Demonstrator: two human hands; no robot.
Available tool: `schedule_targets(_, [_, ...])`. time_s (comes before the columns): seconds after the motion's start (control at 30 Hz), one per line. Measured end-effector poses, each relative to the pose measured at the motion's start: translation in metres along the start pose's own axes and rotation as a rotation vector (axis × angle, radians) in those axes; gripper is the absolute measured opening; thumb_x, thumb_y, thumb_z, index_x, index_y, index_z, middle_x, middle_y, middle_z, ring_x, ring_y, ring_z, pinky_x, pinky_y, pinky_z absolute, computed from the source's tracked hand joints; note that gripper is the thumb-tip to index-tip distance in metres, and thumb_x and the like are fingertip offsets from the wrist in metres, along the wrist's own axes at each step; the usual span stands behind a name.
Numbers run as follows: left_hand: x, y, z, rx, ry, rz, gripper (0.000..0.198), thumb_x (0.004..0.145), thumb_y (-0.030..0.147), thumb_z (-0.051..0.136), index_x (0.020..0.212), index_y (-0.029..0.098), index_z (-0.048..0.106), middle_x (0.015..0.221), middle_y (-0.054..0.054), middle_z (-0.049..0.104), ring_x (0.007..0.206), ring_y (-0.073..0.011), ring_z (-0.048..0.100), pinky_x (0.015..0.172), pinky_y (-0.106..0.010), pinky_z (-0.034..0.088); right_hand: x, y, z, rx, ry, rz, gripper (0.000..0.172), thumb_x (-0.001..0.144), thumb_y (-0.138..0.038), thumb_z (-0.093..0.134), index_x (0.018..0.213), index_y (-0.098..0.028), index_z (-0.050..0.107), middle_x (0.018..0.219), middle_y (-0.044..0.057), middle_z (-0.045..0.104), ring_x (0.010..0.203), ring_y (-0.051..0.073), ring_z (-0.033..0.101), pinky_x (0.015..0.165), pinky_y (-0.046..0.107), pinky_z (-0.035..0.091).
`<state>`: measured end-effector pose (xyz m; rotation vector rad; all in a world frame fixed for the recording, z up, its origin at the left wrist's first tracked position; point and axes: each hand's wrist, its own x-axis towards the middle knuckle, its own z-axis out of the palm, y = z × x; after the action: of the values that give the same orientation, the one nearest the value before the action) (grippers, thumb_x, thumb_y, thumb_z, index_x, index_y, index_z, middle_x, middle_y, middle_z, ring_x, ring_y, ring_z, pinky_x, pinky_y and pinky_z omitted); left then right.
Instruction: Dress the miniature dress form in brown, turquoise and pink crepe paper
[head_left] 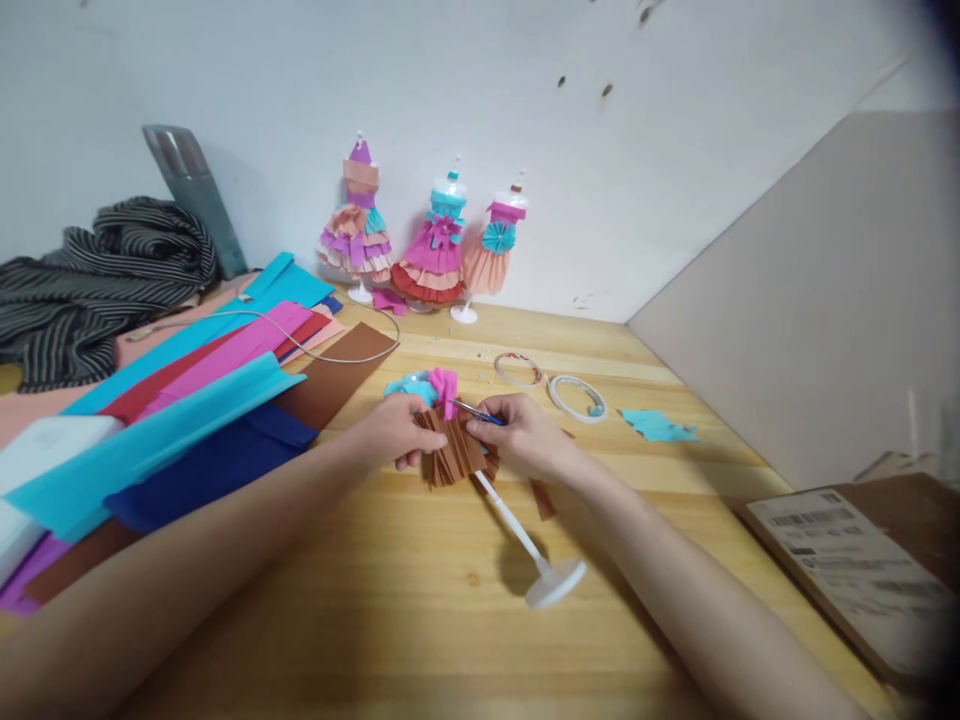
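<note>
A small mannequin lies tilted on the wooden table, its white stand [553,580] pointing towards me. It wears a brown pleated paper skirt [452,452], with a turquoise top and a pink paper bow [444,386] above. My left hand [396,430] is closed on the skirt's left side. My right hand [521,432] grips the right side and also holds a thin blue-handled tool [480,412], whose tip points at the bow.
Crepe paper sheets [180,410] in turquoise, pink, red, blue and brown cover the left. Three dressed mannequins [435,245] stand by the wall. Tape rolls [576,396] and a turquoise scrap [658,425] lie right of my hands. A cardboard box [855,565] sits near right; striped cloth [97,280] far left.
</note>
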<state>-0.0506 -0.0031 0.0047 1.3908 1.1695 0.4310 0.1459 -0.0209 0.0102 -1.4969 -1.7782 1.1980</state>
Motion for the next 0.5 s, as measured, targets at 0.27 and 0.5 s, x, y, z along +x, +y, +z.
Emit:
schedule_targets(0.27, [0.0004, 0.0004, -0.0057, -0.041, -0.068, -0.111, 0.031, 0.086, 0.029, 0.061, 0.060, 0.014, 0.053, 0.044, 0.003, 0.054, 0.032, -0.0062, 0.047, 0.033, -0.015, 0.035, -0.0009, -0.0022, -0.0047, -0.093, -0.014, 0.024, 0.030, 0.070, -0.042, 0.062, 0.057, -0.018, 0.051, 0.051, -0.002, 0.048, 0.051, 0.011, 0.042, 0.051, 0.025, 0.030])
schedule_targets(0.5, [-0.0031, 0.0035, -0.0058, -0.096, -0.057, -0.218, 0.036, 0.096, 0.031, 0.046, 0.065, 0.014, 0.051, 0.044, 0.001, 0.055, 0.033, -0.0063, 0.047, 0.036, -0.015, 0.035, -0.0021, -0.0055, -0.0082, -0.174, -0.039, 0.044, 0.030, 0.070, -0.042, 0.061, 0.056, -0.018, 0.050, 0.050, -0.004, 0.043, 0.050, 0.010, 0.036, 0.050, 0.025, 0.027])
